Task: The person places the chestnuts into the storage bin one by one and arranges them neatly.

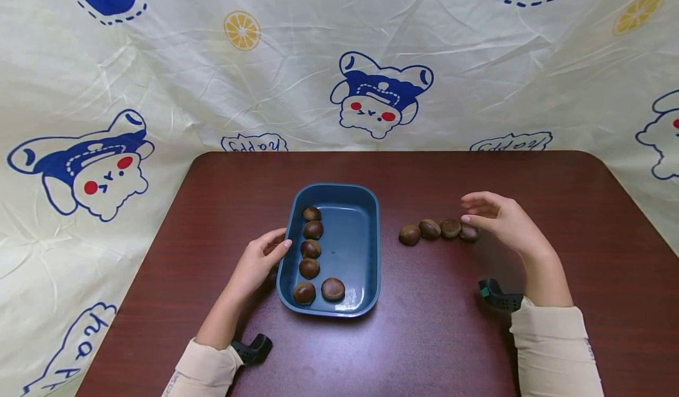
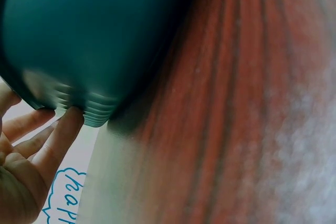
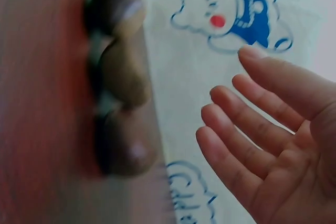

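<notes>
In the head view a blue plastic tray (image 1: 352, 238) lies on the table, with several brown chestnuts (image 1: 310, 248) down its left side and one chestnut (image 1: 333, 290) beside the lowest. My left hand (image 1: 260, 261) holds the tray's left edge, thumb at the rim. The left wrist view shows its fingers (image 2: 65, 129) against the outer wall. Right of the tray, several more chestnuts (image 1: 430, 228) form a row on the table. Over that row's right end is my right hand (image 1: 498, 220), its fingers spread and holding nothing; the right wrist view shows the bare palm (image 3: 294, 166).
The dark reddish-brown table (image 1: 424, 338) has rounded far corners. Behind it hangs a pale cloth (image 1: 297, 91) printed with cartoon figures and orange slices. Black bands with a small device (image 1: 254, 350) sit at both wrists, by the beige sleeves (image 1: 551, 344).
</notes>
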`<state>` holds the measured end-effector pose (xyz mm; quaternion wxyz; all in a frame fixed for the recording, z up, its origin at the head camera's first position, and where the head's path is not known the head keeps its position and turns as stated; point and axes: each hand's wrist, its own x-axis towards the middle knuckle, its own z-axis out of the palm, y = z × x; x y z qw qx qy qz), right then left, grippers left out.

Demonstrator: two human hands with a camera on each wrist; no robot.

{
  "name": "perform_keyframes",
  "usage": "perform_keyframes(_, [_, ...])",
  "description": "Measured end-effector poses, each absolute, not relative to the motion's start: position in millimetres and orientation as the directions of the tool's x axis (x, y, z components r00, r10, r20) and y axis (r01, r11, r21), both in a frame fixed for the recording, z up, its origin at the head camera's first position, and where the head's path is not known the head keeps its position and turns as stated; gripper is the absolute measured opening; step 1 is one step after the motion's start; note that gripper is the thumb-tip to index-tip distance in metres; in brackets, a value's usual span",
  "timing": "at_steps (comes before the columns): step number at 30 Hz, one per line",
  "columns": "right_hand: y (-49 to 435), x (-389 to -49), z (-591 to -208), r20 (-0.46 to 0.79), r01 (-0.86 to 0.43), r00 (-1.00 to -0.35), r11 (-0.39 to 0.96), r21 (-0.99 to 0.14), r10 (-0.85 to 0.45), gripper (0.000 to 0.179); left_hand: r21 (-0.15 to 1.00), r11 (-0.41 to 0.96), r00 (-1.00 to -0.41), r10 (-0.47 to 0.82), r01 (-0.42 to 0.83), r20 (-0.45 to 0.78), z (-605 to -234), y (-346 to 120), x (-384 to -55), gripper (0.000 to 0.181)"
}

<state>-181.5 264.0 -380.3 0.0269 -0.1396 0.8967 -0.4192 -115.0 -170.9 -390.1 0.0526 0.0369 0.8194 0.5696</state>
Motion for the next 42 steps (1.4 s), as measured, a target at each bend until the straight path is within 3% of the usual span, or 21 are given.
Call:
perform_keyframes(10, [285,-189,-406,-0.094,-0.110,-0.964,0.695,-0.710,-0.248,0.046,0.932,0.362,-0.992,0.116,0.000,-0.045,-390,-171,-115,0.038])
perform_keyframes(23, [281,-191,-411,-0.172,-0.045,-0.959,0.719,-0.694,-0.225,0.039,0.928,0.372,-0.992,0.116,0.005,-0.041,-389,-171,-114,0.037])
perform_keyframes(34, [286,-187,-404,-0.149,-0.046,-0.964,0.695,-0.718,-0.219,0.037,0.937,0.349,-0.991,0.123,0.000,-0.046,-401,-174,-118,0.038])
perform_keyframes(42, [278,-183,-390,-0.023,-0.088,-0.986,0.640,-0.763,-0.164,0.041,0.934,0.358,-0.993,0.112,0.009,-0.033,-425,-182,-127,0.040])
